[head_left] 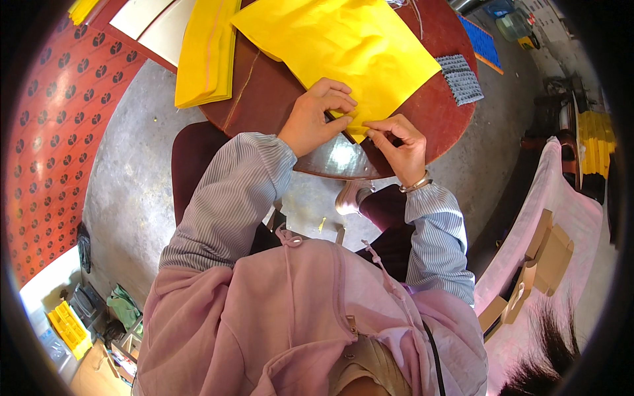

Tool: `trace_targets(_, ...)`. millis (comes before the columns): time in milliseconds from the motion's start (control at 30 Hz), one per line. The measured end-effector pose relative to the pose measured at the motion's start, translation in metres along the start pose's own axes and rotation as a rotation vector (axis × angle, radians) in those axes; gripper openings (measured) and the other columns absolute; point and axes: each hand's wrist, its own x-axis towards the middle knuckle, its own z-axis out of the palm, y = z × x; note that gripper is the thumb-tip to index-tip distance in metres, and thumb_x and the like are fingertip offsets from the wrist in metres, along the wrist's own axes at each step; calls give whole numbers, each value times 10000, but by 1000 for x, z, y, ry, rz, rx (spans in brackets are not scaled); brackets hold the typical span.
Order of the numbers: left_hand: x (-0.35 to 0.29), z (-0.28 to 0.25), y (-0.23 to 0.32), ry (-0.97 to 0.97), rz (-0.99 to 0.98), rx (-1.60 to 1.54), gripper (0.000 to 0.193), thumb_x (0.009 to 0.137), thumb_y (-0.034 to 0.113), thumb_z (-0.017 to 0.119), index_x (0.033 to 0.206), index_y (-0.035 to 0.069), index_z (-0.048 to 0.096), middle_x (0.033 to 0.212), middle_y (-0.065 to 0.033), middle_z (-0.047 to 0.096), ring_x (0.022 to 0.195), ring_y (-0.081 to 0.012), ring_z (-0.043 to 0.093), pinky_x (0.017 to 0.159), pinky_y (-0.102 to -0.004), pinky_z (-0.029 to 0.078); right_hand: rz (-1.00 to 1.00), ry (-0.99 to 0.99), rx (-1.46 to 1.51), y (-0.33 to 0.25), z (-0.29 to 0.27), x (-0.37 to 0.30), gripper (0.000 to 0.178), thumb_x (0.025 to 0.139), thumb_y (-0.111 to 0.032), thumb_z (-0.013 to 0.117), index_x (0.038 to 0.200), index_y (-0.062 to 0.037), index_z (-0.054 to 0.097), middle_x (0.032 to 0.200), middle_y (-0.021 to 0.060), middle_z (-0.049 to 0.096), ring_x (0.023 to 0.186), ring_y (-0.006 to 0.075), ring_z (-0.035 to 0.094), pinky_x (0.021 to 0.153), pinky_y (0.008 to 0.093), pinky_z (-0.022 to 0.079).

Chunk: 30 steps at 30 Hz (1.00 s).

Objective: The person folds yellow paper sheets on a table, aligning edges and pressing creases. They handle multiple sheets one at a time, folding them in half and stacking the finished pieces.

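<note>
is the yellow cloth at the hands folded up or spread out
Spread out: the yellow cloth lies broad and lightly creased across the table. Whether it is doubled, I cannot tell.

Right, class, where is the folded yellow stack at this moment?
In the head view, the folded yellow stack lies near the top, left of centre, at the left edge of the round red table, beside the large yellow sheet.

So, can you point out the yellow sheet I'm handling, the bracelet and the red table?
Yellow sheet (347, 56): head view, middle of its upper side.
Bracelet (416, 184): head view, middle of its visible band.
Red table (261, 102): head view, bare patch left of the sheet.
</note>
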Motion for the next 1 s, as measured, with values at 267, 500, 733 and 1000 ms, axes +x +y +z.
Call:
trace_targets(267, 0, 0, -3, 3, -15, -12, 218, 839, -33, 736, 1047, 23, 773, 1279, -160, 659, 1235, -291, 661, 1049, -374, 534, 93, 17, 70, 0, 1, 0, 93, 894, -7, 821, 986, -18, 810, 867, 1, 689, 737, 62, 606, 657, 219, 462)
trace_targets(500, 0, -8, 0, -89, 6, -18, 251, 823, -10, 754, 1065, 43, 793, 1294, -143, 651, 1317, -277, 601, 1115, -387, 490, 181, 12, 228, 9, 3, 1, 67, 890, -7, 830, 941, -17, 789, 874, -23, 689, 761, 46, 606, 680, 210, 470)
trace_targets(733, 1, -5, 3, -59, -2, -11, 227, 823, 5, 792, 1044, 58, 805, 1253, -120, 672, 1288, -259, 621, 1083, -377, 505, 146, 15, 162, 6, 3, 1, 68, 873, -5, 829, 919, -24, 782, 850, -31, 665, 732, 36, 577, 641, 211, 437)
trace_targets(1000, -1, 3, 6, 12, 2, 5, 190, 813, 5, 824, 994, 59, 802, 1238, -117, 681, 1232, -253, 654, 997, -359, 551, 10, -1, -88, 2, -13, 6, 65, 891, 4, 813, 940, -17, 776, 893, 26, 694, 785, 111, 636, 710, 264, 502)
